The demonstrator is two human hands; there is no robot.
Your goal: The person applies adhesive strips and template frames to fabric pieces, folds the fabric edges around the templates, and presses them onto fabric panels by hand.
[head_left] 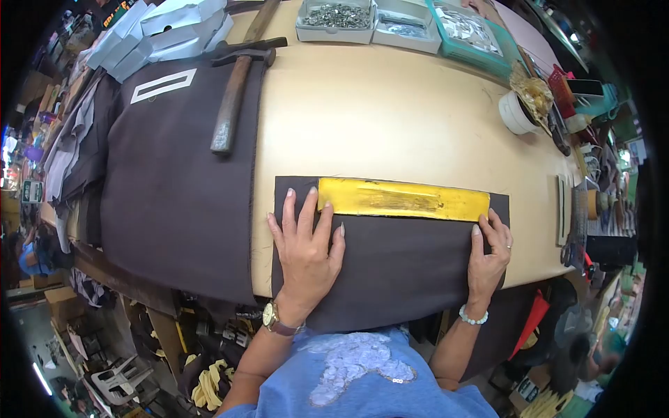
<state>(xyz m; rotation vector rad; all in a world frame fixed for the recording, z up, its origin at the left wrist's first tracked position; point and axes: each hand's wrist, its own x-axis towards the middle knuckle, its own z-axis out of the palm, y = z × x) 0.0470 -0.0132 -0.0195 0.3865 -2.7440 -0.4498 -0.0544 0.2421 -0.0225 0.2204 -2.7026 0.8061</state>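
Observation:
A long yellow rectangular plate (404, 199) with dark edges and a scuffed middle lies across the top of a dark fabric piece (404, 265). My left hand (305, 251) is spread flat on the fabric, its index fingertip touching the plate's left end. At the opposite end, the fingertips of my right hand (490, 252) rest by the plate's lower right corner. Its fingers are slightly bent and the thumb stands apart. Neither hand is wrapped round anything. The fabric's lower edge reaches my blue shirt.
Left of my hands lies a larger dark fabric stack (181, 188) bearing a hammer (233, 104) and a white rectangular frame (164, 86). Boxes of small metal parts (336, 17) and a teal tray (505, 59) line the back. A white cup (517, 113) stands at right.

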